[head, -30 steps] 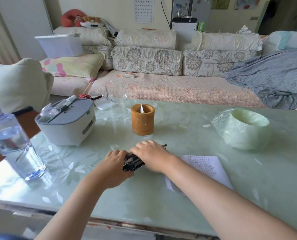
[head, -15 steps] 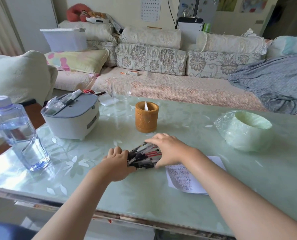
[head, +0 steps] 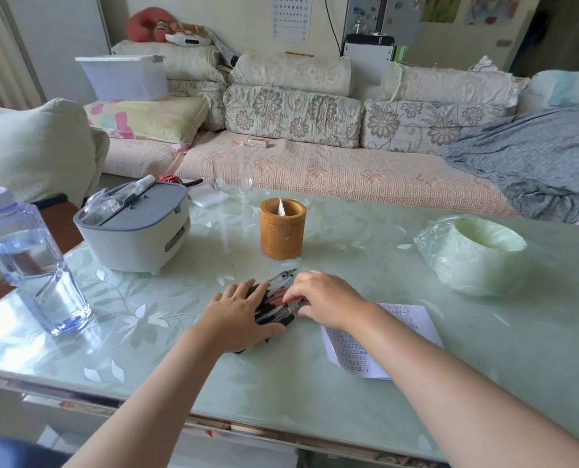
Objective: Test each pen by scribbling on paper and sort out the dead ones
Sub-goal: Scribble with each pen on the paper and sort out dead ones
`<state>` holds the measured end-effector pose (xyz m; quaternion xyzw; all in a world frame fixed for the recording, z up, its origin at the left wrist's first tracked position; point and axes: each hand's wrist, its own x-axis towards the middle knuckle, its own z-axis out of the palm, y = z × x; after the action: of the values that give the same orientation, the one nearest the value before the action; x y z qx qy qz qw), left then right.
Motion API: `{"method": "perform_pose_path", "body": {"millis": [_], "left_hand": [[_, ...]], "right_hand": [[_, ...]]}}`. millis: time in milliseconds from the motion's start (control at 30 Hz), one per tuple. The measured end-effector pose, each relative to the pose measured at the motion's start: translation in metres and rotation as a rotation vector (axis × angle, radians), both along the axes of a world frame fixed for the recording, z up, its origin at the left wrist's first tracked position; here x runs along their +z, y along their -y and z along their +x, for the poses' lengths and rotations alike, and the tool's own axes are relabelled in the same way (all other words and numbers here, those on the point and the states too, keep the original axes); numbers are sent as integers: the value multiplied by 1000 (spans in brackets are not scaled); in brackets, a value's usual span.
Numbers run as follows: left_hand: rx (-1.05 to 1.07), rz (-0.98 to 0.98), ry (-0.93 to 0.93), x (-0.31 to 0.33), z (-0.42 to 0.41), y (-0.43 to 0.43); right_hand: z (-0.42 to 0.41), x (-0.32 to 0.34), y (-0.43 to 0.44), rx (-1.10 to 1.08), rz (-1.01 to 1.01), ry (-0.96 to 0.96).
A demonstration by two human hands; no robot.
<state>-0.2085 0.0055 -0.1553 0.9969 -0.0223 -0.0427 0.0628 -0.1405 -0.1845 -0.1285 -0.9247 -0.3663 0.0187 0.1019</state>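
A pile of several pens (head: 277, 300), black and red ones among them, lies fanned on the glass table (head: 281, 376) in front of me. My left hand (head: 237, 317) lies flat across the pile's near left end, fingers fairly straight. My right hand (head: 326, 304) arches over the right end, and its curled fingertips and thumb pinch pens in the pile. A printed sheet of paper (head: 392, 336) lies just right of the pens, partly under my right forearm. Behind the pile stands a brown round pen holder (head: 283, 233) with something white inside.
A water bottle (head: 28, 265) stands at the left edge. A grey and white lidded appliance (head: 136, 231) sits behind it. At the right stands a pale green bowl wrapped in plastic (head: 477, 255). A sofa (head: 315, 170) runs behind the table.
The pens went from a tight bundle between both hands to a fanned pile. My left hand has moved up to lie flat over the pile's left end.
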Motion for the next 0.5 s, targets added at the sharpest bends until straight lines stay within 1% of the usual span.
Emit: {"method": "perform_pose_path", "body": {"millis": [133,200,300,400,500], "left_hand": [[54,29,-30,0,-2,3],[99,48,-39,3,-5,6],[150,75,-50,3,-7,8],[148,9,-42,-2,-5,9],[119,-5,-13,-3,-4,10]], "right_hand": [[3,2,2,-61,35,-36],[4,3,7,-114,4,-72],[4,2,13,-135,-19,-124],[1,-1,13,-121,13,-153],[2,-1,14,-134,50,-190]]}}
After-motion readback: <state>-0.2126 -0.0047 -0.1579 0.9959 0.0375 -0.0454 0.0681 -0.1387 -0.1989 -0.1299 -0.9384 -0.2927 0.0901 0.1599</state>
